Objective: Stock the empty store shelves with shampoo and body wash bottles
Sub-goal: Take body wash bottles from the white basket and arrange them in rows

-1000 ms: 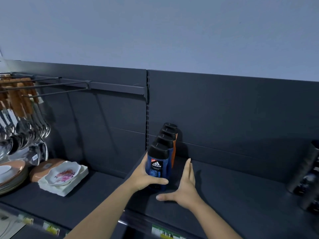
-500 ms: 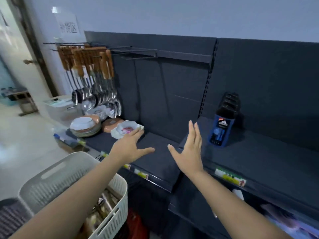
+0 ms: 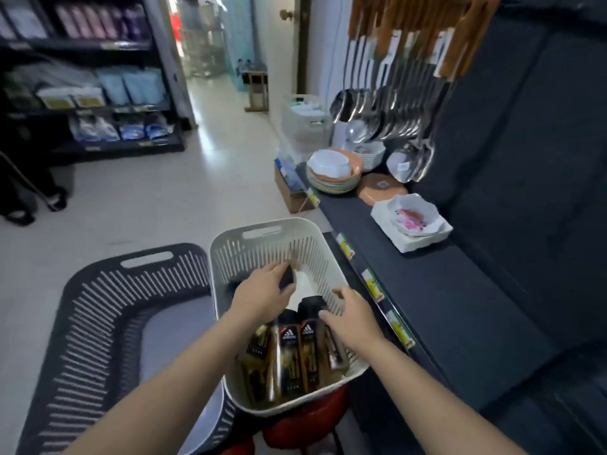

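4 amber bottles with black caps lie side by side in the white basket. It sits raised on a red stool just beside the dark shelf, likely so the stock stays within easy reach. The left hand curls its fingers round a dark thing deeper in the basket, blurred but probably the cap end of another bottle. The right hand sets thumb and forefinger either side of 1 bottle's black cap; whether it has closed on it I cannot tell. The bottles look like smooth, glossy, see-through plastic with flat sides. The basket is matt plastic with slotted walls and a cut-out handle. A darker slotted basket stands to its left.
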{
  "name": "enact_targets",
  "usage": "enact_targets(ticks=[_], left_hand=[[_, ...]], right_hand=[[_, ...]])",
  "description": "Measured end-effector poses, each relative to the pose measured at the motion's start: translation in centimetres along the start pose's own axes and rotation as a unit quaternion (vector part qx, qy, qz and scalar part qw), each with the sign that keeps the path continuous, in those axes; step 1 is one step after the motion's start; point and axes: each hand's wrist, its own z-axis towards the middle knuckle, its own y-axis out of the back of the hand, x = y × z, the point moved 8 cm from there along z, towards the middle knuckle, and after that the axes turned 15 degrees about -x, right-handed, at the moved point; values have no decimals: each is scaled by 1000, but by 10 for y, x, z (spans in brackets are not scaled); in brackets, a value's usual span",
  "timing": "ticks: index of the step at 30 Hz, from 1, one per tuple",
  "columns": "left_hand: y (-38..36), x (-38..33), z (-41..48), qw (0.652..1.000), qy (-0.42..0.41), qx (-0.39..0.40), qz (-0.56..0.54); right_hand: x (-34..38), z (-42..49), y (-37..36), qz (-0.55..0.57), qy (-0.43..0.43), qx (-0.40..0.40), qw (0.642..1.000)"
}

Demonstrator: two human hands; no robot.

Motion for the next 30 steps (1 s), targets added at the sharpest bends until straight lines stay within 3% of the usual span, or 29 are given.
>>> enact_targets(ticks=[4, 7, 9, 14, 18, 26, 30], left_hand=[[-54, 41, 16, 994, 77, 61, 50], [-87, 65, 34, 982, 123, 107, 99], [-102, 76, 48, 976, 128, 116, 132], [-151, 106, 74, 966, 75, 154, 194], [-174, 124, 92, 972, 106, 141, 156], [-174, 117, 107, 971, 75, 140, 177], [-134, 97, 110, 988, 65, 50, 133]], right_hand=[[-14, 23, -59, -46, -14, 126, 991], [-23, 27, -87, -73, -13, 171, 982], [-30, 31, -99, -92, -18, 179, 979], [-44, 23, -140, -136, -59, 293, 944], [-38, 25, -156, -156, -42, 303, 939], [-33, 17, -170, -215, -49, 278, 935], [-35, 11, -179, -246, -34, 243, 938]])
